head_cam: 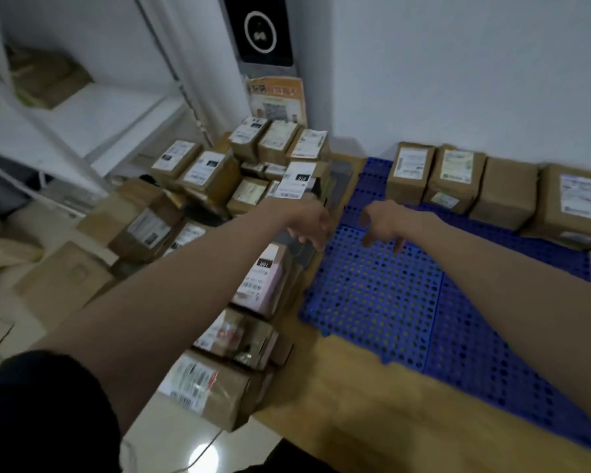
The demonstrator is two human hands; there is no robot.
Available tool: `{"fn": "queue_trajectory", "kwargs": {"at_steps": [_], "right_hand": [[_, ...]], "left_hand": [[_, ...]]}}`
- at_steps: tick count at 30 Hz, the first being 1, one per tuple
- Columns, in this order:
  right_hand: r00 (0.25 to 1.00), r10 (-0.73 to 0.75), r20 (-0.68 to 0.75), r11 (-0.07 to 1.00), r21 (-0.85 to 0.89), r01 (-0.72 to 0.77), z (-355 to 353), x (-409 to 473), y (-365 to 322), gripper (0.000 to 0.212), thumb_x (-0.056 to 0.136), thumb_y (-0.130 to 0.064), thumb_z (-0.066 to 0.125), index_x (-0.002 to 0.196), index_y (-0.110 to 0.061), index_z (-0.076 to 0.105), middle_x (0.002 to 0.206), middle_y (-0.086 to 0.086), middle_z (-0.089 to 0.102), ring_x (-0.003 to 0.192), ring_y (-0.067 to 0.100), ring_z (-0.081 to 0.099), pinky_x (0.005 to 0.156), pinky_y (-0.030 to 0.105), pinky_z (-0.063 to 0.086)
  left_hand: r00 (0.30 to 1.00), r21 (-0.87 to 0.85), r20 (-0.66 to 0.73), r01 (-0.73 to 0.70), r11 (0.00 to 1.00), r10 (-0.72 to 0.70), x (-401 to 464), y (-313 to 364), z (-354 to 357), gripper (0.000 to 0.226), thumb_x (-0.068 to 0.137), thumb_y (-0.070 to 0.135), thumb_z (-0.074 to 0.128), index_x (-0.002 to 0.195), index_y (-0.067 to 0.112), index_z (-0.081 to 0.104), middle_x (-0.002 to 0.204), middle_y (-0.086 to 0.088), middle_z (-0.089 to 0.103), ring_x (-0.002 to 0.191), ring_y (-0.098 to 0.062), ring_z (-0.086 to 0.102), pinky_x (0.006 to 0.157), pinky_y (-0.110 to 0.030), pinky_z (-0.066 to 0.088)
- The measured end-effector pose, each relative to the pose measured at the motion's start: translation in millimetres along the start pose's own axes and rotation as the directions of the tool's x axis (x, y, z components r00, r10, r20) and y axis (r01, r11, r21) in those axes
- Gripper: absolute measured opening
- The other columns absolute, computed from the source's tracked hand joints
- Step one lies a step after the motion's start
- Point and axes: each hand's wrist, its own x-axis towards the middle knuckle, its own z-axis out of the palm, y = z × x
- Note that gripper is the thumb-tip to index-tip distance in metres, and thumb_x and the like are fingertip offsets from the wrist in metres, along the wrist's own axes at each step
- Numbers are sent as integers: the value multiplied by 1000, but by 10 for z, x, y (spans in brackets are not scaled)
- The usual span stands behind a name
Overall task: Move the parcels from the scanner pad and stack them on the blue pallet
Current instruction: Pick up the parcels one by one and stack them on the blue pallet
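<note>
Single head-worn wide-angle view; no second view, so no overlap. Scene seen from above, camera tilted forward and down toward white wall corner. Both bare forearms reach out from bottom edge into mid-frame, left hand and right hand seen close. Perforated blue plastic pallet fills centre-right, near camera. Brown cardboard parcels seen left and farther back. Edges bent by lens; picture slightly blurred.

Both arms reach forward, wrists bent down. The left hand and right hand hang near each other, fingers loosely drooping, holding nothing.
</note>
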Motion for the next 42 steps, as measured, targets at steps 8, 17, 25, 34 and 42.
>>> {"fn": "queue_trajectory", "kwargs": {"at_steps": [8,17,25,34,42], "right_hand": [[997,-80,18,996,-38,81,614,-250,-501,44,92,-20,69,129,-4,53,111,17,58,86,31,66,66,41,62],[995,-97,-7,994,-57,97,916,-481,-881,31,96,-17,61,124,-3,58,113,18,60,90,34,68,67,46,62],[1000,-18,6,999,45,18,1308,-504,-1314,21,93,-14,61,110,-2,62,107,21,61,89,36,69,70,49,61],[992,111,54,982,148,-118,1976,-506,-1884,39,91,-17,66,124,0,55,95,15,60,82,29,70,62,41,62],[936,300,185,939,115,-324,2388,-620,-2030,49,87,-25,73,124,2,56,102,21,67,77,34,73,64,45,62]], "left_hand": [[988,-28,-28,150,988,-151,-678,-628,555,55,79,38,77,127,20,55,101,-2,69,86,-14,67,70,-30,57],[971,-46,-62,229,972,-231,-1022,-1155,842,63,74,41,80,129,25,54,97,4,62,85,-15,66,66,-28,56],[988,-1,-12,156,988,-156,-1198,-1581,993,47,81,32,76,123,20,57,118,-1,58,94,-16,62,73,-28,55],[972,11,92,216,976,-216,-1305,-2173,1250,43,76,34,80,108,15,58,99,-6,67,86,-20,69,73,-32,61],[912,48,240,332,942,-333,-1658,-2447,1470,50,68,29,86,103,14,54,100,-14,65,89,-27,68,75,-36,60]]}}
